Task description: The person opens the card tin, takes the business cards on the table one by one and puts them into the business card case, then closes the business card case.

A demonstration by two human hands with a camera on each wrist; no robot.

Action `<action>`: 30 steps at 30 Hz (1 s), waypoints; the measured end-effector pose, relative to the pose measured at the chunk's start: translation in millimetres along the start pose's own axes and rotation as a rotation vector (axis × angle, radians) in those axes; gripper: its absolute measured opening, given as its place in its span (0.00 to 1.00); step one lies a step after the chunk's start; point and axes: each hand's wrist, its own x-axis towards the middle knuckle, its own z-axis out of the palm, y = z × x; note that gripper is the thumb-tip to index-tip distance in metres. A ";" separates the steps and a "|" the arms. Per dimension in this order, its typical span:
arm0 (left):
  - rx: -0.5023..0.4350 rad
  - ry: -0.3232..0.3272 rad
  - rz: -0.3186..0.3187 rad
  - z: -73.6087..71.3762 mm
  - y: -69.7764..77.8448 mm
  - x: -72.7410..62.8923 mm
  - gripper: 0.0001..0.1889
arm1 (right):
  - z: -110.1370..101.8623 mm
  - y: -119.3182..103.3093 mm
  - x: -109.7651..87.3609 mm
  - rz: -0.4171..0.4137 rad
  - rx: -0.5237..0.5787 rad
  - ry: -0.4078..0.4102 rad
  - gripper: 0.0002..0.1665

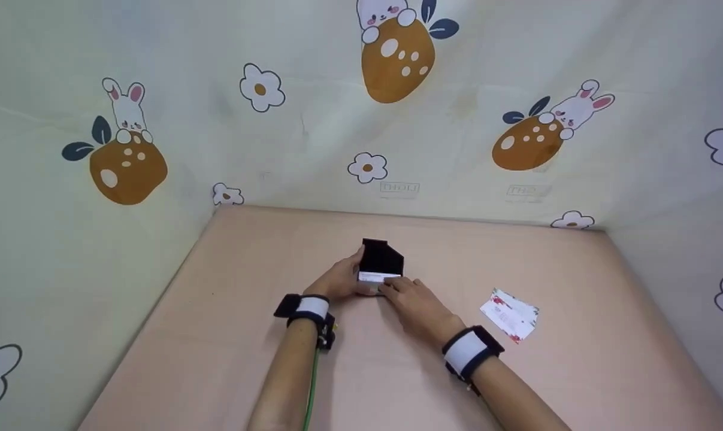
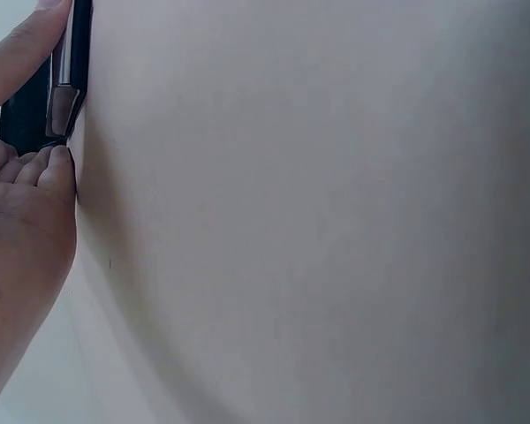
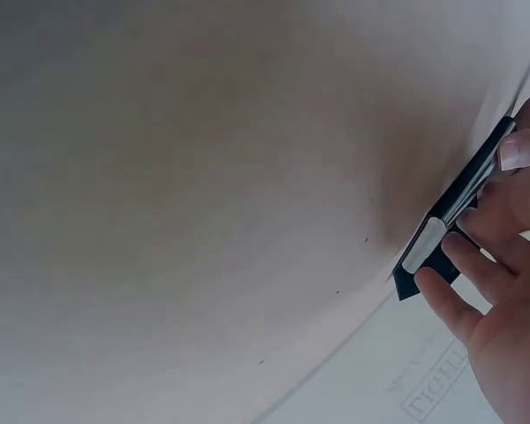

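A black card case (image 1: 382,257) stands with its flap raised near the middle of the table. White card stock (image 1: 380,276) shows in a strip below the flap. On its left side my left hand (image 1: 339,280) grips the case; in the left wrist view the thumb lies along one side and the fingers (image 2: 56,168) bend beneath its end. My right hand (image 1: 424,308) has its fingertips at the near right edge. In the right wrist view its thumb and fingers (image 3: 446,300) close on the case's silvery edge (image 3: 468,190). Its grip is partly hidden.
Several white cards with red floral corners (image 1: 511,314) lie overlapped on the pink tabletop (image 1: 247,251), right of my right hand. A pale curtain with rabbit and flower prints (image 1: 313,131) encloses the back and sides. A green cable (image 1: 313,383) runs along the left forearm.
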 end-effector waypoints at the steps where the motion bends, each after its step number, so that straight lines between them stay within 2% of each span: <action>1: 0.004 0.000 -0.003 0.4 0.3 0.3 0.57 | -0.2 0.3 -1.4 -0.004 -0.006 0.035 0.26; 5: 0.008 0.000 -0.023 1.9 0.5 2.1 0.58 | -1.2 3.3 -7.8 -0.006 -0.042 0.207 0.20; 8: 0.014 0.000 -0.035 1.3 0.5 2.4 0.58 | -5.2 6.9 -14.8 0.019 -0.060 0.280 0.21; 13: 0.019 0.003 -0.049 1.1 0.9 2.2 0.58 | -16.3 13.2 -30.5 0.099 -0.080 0.266 0.28; 20: -0.002 0.007 -0.054 1.6 1.6 3.2 0.58 | -32.8 23.0 -62.7 0.230 -0.017 0.257 0.35; 25: -0.001 0.006 -0.059 1.4 1.9 2.8 0.59 | -36.6 35.4 -87.6 0.260 -0.026 0.257 0.36; 30: 0.020 -0.006 -0.046 1.3 0.4 1.4 0.60 | -31.9 47.7 -108.8 0.279 -0.050 0.243 0.37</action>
